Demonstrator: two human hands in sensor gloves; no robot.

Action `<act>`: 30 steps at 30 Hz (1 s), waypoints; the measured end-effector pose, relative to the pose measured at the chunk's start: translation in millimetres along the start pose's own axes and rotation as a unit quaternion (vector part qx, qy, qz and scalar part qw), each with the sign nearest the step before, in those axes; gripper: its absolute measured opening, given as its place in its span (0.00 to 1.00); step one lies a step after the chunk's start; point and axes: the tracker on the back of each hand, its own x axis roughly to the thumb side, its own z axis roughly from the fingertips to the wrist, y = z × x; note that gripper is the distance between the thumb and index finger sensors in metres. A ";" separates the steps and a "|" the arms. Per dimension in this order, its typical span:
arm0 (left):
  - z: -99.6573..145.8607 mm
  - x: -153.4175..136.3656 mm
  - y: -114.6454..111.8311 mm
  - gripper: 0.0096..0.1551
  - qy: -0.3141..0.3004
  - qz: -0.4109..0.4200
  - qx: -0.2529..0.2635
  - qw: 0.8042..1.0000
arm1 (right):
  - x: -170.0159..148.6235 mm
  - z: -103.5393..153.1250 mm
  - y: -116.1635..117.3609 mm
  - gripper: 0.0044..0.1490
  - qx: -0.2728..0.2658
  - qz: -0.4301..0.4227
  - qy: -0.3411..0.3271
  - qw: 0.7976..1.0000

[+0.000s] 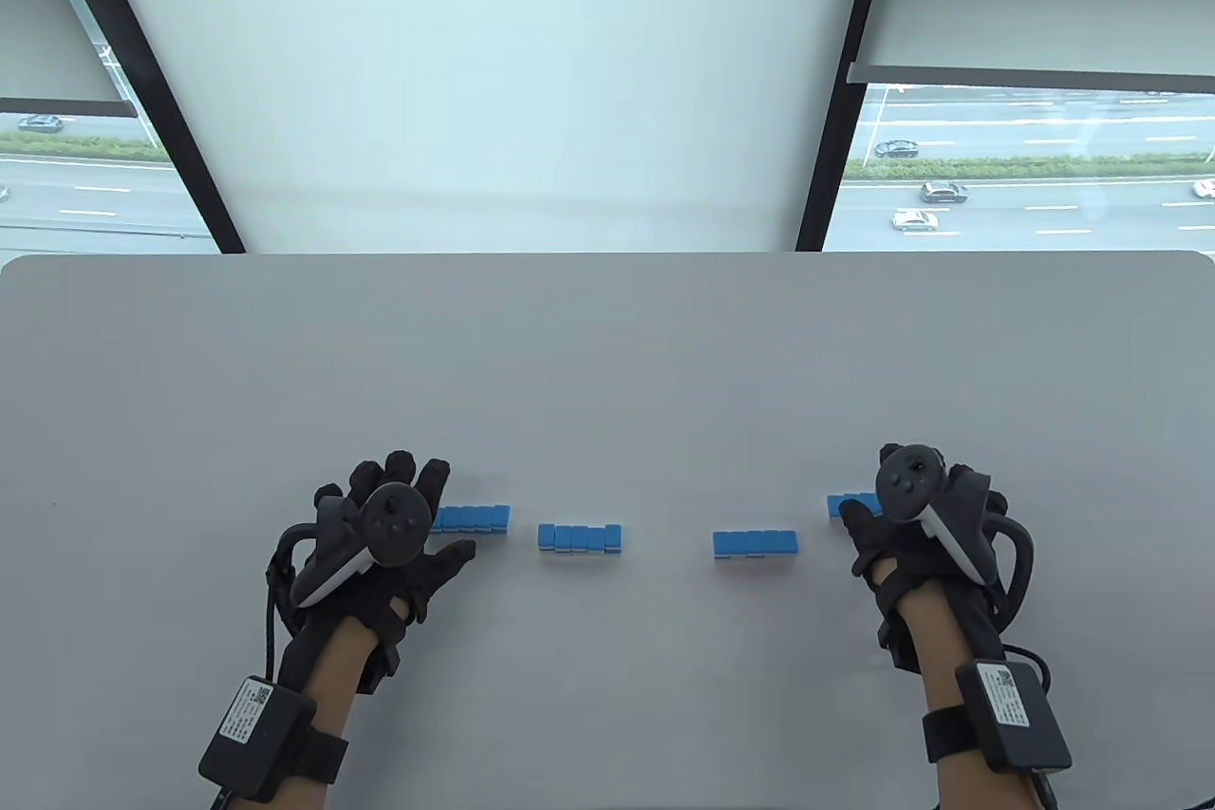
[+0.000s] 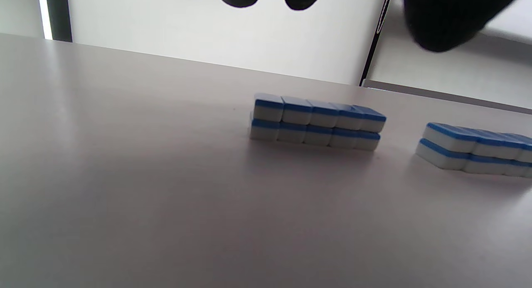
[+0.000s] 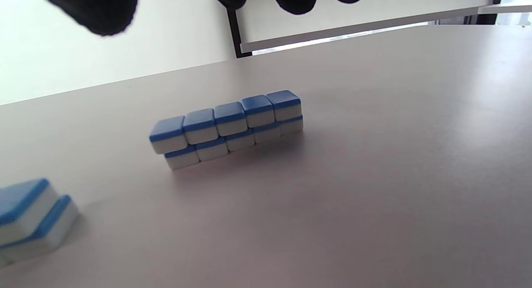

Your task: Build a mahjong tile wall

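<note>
Now, tile stacks: four short two-layer stacks of blue-backed mahjong tiles sit in a broken line across the near part of the grey surface (image 1: 607, 345), each long axis running left to right.
Far-left stack (image 1: 472, 518): just beside your left fingers, five tiles long, blue backs up.
Second stack (image 1: 580, 537): apart from it, slightly nearer you, same left-right heading.
Third stack (image 1: 756, 543): well apart from the second, right of centre.
Far-right stack (image 1: 852, 503): partly hidden behind your right hand; in the right wrist view its top layer sits offset from the lower one.
Left hand (image 1: 384, 539): your grip is wide, fingers spread and straight, holding nothing.
Right hand (image 1: 925, 516): fingers relaxed above the stack, no tile held.
</note>
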 end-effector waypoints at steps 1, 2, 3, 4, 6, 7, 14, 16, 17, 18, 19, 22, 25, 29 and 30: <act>0.0 0.0 0.1 0.55 0.000 0.001 0.000 1.000 | -0.9 -3.1 -1.8 0.52 0.006 -0.015 0.011 1.000; -0.3 -0.1 0.3 0.55 0.000 0.002 0.001 1.000 | -3.4 -10.9 -5.0 0.53 0.027 -0.047 0.035 0.998; -0.5 0.0 0.3 0.54 -0.001 0.001 0.002 1.000 | -5.8 -17.0 -5.5 0.53 0.049 -0.074 0.054 0.995; -1.2 -0.2 -0.1 0.54 0.001 -0.001 -0.002 1.000 | -8.4 -22.5 -4.8 0.53 0.070 -0.098 0.072 0.990; -1.8 -1.1 -1.3 0.54 0.003 0.001 -0.011 1.000 | -13.5 -31.0 -1.3 0.54 0.104 -0.132 0.103 0.980; -2.1 -1.8 -2.3 0.54 0.003 0.004 -0.014 1.000 | -16.1 -35.1 1.4 0.54 0.119 -0.150 0.115 0.975; -2.9 -4.0 -0.9 0.53 0.007 0.006 -0.014 1.000 | -16.1 -48.5 14.8 0.56 0.149 -0.144 0.161 0.965; -3.3 -4.1 -0.8 0.53 0.007 0.006 -0.014 1.000 | -12.2 -49.7 17.1 0.58 0.160 -0.138 0.165 0.963; -3.2 -3.9 -0.3 0.53 0.007 0.006 -0.014 1.000 | -9.2 -50.2 17.7 0.59 0.159 -0.129 0.167 0.964; -3.3 -4.0 -0.3 0.53 0.007 0.007 -0.015 1.000 | -8.2 -50.4 18.0 0.60 0.160 -0.127 0.166 0.965; -3.3 -3.9 -0.1 0.53 0.007 0.007 -0.015 1.000 | -6.3 -50.5 18.7 0.60 0.165 -0.122 0.167 0.964; -3.4 -4.0 0.4 0.53 0.007 0.007 -0.016 1.000 | 0.7 -49.2 22.5 0.67 0.187 -0.093 0.169 0.963; -3.2 -4.1 0.5 0.53 0.007 0.009 -0.017 1.000 | 6.5 -48.5 27.1 0.72 0.191 -0.068 0.176 0.963; -2.8 -3.9 0.4 0.53 0.005 0.009 -0.018 1.000 | 16.4 -48.1 32.5 0.74 0.186 -0.027 0.176 0.966; -2.8 -3.9 0.5 0.53 0.005 0.009 -0.018 1.000 | 17.6 -48.1 33.2 0.74 0.186 -0.022 0.177 0.966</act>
